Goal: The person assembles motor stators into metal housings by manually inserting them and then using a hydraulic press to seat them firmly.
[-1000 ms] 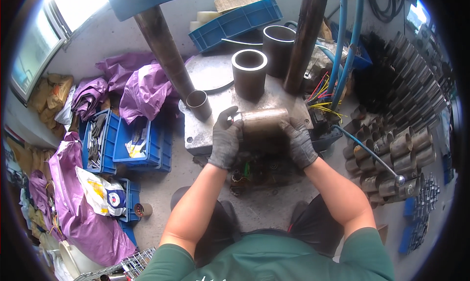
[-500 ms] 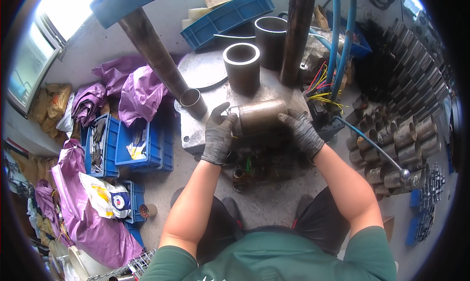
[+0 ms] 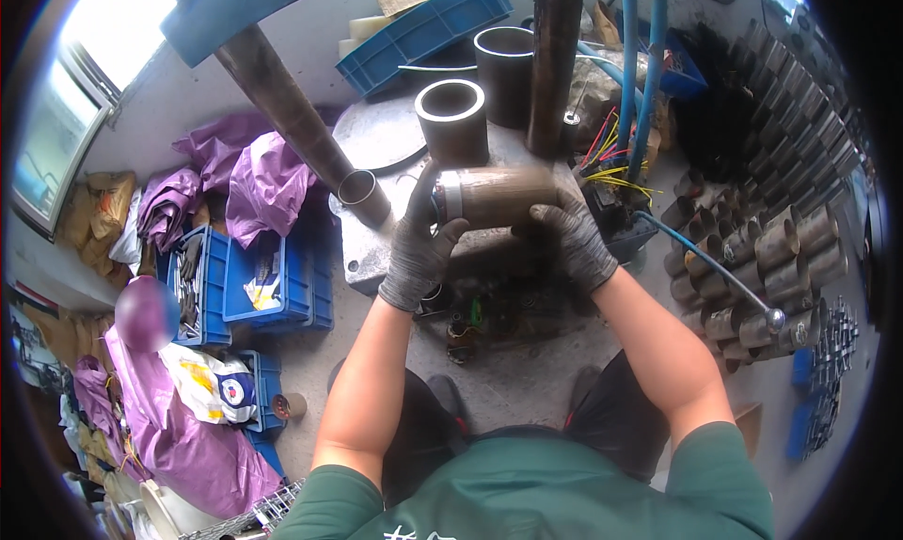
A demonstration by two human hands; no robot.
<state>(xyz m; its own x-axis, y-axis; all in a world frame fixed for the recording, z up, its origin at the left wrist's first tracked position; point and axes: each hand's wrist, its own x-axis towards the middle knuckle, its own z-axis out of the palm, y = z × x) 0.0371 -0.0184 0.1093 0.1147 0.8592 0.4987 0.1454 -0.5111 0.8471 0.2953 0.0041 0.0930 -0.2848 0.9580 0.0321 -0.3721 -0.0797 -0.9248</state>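
A metal cylinder [image 3: 499, 197], brownish with a brighter band near its left end, lies sideways between my two gloved hands. My left hand [image 3: 419, 244] grips its left end, the thumb in front and the other fingers partly hidden behind. Around the right end my right hand [image 3: 576, 234] is closed, slightly blurred. The cylinder is above the front part of a grey metal press table [image 3: 362, 258]. Just behind it stands a thick-walled tube [image 3: 451, 126], with a second thick tube [image 3: 505, 84] farther back. A thinner short tube [image 3: 365, 199] stands on the table's left side.
Two steel columns [image 3: 282, 107] [image 3: 553, 70] rise from the table. At right a ball-ended lever [image 3: 715, 269] sticks out near blue hoses [image 3: 628, 79] and loose wires. Many metal sleeves [image 3: 781, 258] are stacked beyond. Blue crates [image 3: 268, 286] and purple sacks [image 3: 188, 418] lie at left.
Both hands have raised the cylinder slightly. My left hand has shifted its grip, its thumb now in front of the left end. The view has shifted a little.
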